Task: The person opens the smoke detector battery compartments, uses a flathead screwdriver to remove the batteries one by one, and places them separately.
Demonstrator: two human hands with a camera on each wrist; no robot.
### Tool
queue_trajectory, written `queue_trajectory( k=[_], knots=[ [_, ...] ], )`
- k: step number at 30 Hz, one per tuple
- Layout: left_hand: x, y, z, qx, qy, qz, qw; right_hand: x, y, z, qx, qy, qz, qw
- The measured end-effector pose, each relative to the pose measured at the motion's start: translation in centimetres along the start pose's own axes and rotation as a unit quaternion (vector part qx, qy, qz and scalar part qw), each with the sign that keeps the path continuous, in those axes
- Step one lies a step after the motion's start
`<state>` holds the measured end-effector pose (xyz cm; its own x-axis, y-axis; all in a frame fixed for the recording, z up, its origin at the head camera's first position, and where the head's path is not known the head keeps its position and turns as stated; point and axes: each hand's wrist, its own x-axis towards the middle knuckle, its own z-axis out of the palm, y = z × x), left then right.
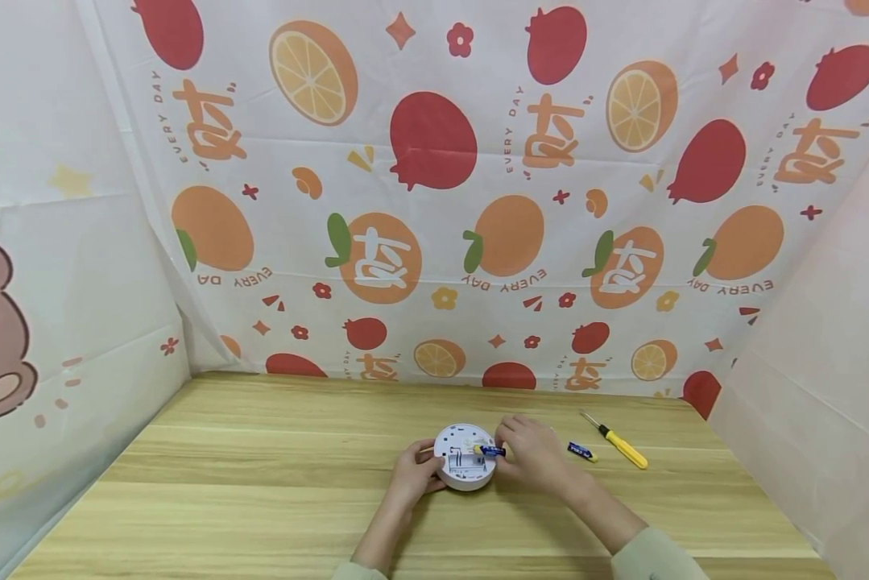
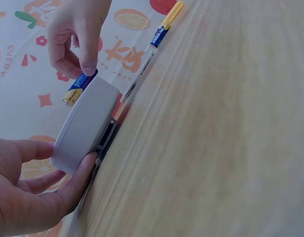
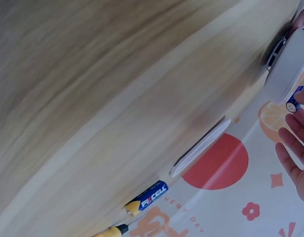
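Note:
A round white battery-powered device (image 1: 466,484), like a smoke alarm, stands on the table with its open compartment facing up. My left hand (image 1: 409,477) holds it by its left side; in the left wrist view the thumb (image 2: 78,183) and fingers grip its rim. My right hand (image 1: 534,455) pinches a blue-and-yellow battery (image 1: 492,451) by its blue end, just above the compartment. Whether the battery touches the device, I cannot tell. In the right wrist view, the other fingers of that hand (image 3: 301,143) are spread away from the battery.
A second blue-and-yellow battery (image 1: 582,451) lies right of my right hand. Beyond it is a yellow-handled screwdriver (image 1: 626,449). A thin white disc (image 3: 201,147) lies on the wooden table (image 1: 260,483), mostly hidden by my right hand in the head view. Printed cloth (image 1: 434,242) walls the back.

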<state>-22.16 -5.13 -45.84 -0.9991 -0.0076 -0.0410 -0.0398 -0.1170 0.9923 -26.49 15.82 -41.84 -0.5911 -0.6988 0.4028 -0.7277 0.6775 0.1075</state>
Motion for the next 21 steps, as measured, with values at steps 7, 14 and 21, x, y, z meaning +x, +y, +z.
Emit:
queue_trajectory(
  k=[7,14,21],
  knots=[
    [0.0,0.1,-0.1,-0.001,0.003,-0.004,1.0000,-0.6,0.6,-0.4,0.006,-0.032,0.033,0.9989],
    [-0.1,0.1,0.0,0.003,0.008,-0.009,0.9999,-1.3,1.5,-0.3,-0.010,-0.012,0.027,0.9995],
    [-0.1,0.0,0.0,0.006,0.006,-0.010,0.9999,-2.0,2.3,0.0,-0.029,0.018,0.021,0.9992]
  ],
)
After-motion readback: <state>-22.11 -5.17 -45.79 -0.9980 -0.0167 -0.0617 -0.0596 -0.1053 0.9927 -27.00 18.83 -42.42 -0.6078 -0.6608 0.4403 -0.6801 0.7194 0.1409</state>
